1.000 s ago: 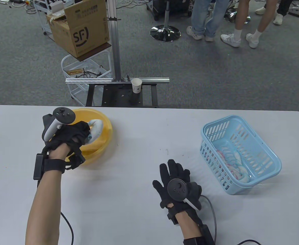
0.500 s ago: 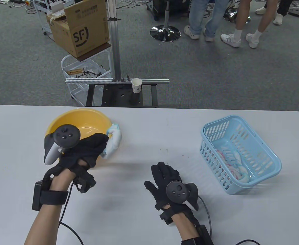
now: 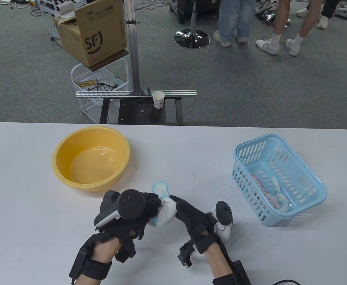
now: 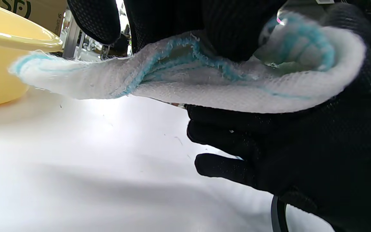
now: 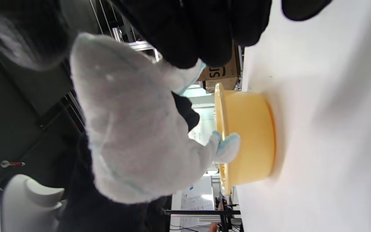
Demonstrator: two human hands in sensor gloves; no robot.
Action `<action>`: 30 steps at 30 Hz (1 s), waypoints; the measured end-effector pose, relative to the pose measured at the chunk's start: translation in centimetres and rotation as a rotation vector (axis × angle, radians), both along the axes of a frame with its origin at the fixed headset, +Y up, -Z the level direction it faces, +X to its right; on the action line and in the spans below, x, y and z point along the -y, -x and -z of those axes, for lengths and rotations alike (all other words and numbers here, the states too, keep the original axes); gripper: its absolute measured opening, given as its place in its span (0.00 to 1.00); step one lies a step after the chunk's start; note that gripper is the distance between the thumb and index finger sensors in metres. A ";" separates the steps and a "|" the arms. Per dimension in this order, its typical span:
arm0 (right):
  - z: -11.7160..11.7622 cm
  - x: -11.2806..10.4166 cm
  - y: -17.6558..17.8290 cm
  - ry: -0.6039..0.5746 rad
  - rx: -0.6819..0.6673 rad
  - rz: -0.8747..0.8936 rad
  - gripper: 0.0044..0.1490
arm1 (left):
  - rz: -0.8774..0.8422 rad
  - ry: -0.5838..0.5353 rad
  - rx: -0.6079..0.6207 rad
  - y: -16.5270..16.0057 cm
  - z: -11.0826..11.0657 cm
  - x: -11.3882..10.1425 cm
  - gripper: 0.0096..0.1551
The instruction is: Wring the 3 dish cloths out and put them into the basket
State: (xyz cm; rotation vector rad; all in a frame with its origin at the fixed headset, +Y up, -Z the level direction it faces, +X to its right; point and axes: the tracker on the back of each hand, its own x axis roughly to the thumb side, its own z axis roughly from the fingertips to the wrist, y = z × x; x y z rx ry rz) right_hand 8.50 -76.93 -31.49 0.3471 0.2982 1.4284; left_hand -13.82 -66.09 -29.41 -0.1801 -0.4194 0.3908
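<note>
The bunched white, blue-edged dish cloth [image 3: 164,209] was gripped by the left hand [image 3: 132,216] and right hand [image 3: 195,221], presumably for wringing, at five o'clock of the yellow plastic basin [image 3: 59,154].

A dish cloth [image 3: 164,207] is sitting bunched between the fingers of the left hand [image 3: 132,219] and right hand [image 3: 195,221], with a bowl [image 3: 91,157] lying beyond the left fingers and a basket [image 3: 277,178] lying right of the right fingers.

A white table [image 3: 167,154] carries a yellow basin [image 3: 91,158] at left; a blue basket [image 3: 307,181] stands at right, well apart.
</note>
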 end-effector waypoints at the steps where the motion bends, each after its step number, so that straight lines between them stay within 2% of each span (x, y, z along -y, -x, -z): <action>1: 0.0 0.0 -0.1 -0.002 0.005 -0.002 0.52 | -0.002 0.010 0.002 -0.2 0.0 0.3 0.24; 3: 0.2 -0.1 -0.2 0.008 0.023 0.006 0.36 | -0.037 0.019 -0.015 -0.2 0.0 0.8 0.24; 5: 0.3 -0.3 -0.4 -0.006 0.059 -0.001 0.27 | -0.085 0.032 -0.032 0.0 0.1 1.2 0.24; 8: 0.3 -0.6 -0.7 -0.032 0.093 -0.012 0.24 | -0.161 0.052 -0.063 0.7 0.3 2.0 0.24; 11: 0.3 -0.9 -1.0 -0.029 0.143 0.080 0.25 | -0.267 0.093 -0.093 1.6 0.4 3.1 0.24; 14: 0.2 -1.4 -1.3 -0.015 0.209 0.188 0.25 | -0.413 0.180 -0.076 2.2 0.6 4.8 0.25; 17: 0.1 -1.8 -1.5 -0.031 0.286 0.208 0.25 | -0.622 0.333 -0.023 1.7 0.5 6.3 0.25; 18: -0.1 -2.0 -1.5 -0.040 0.320 0.213 0.25 | -0.677 0.385 0.007 1.4 0.4 6.8 0.29; 20: -0.4 -2.3 -1.6 -0.047 0.371 0.215 0.25 | -0.734 0.492 0.091 0.9 0.2 7.6 0.46; 23: -0.8 -2.5 -1.8 -0.061 0.491 0.185 0.26 | -0.790 0.611 0.187 -0.2 -0.3 8.4 0.60; 25: -1.0 -2.4 -1.9 -0.047 0.528 0.196 0.26 | -0.733 0.587 0.171 -1.0 -0.4 8.9 0.59; 26: -1.0 -2.4 -1.9 -0.042 0.528 0.204 0.26 | -0.714 0.563 0.154 -1.2 -0.4 8.9 0.55; 28: -1.0 -2.3 -2.0 -0.038 0.513 0.207 0.26 | -0.734 0.497 0.068 -1.1 -0.2 9.2 0.43; 30: -0.9 -2.4 -2.0 -0.048 0.509 0.196 0.26 | -0.803 0.476 0.028 -0.9 -0.1 9.3 0.32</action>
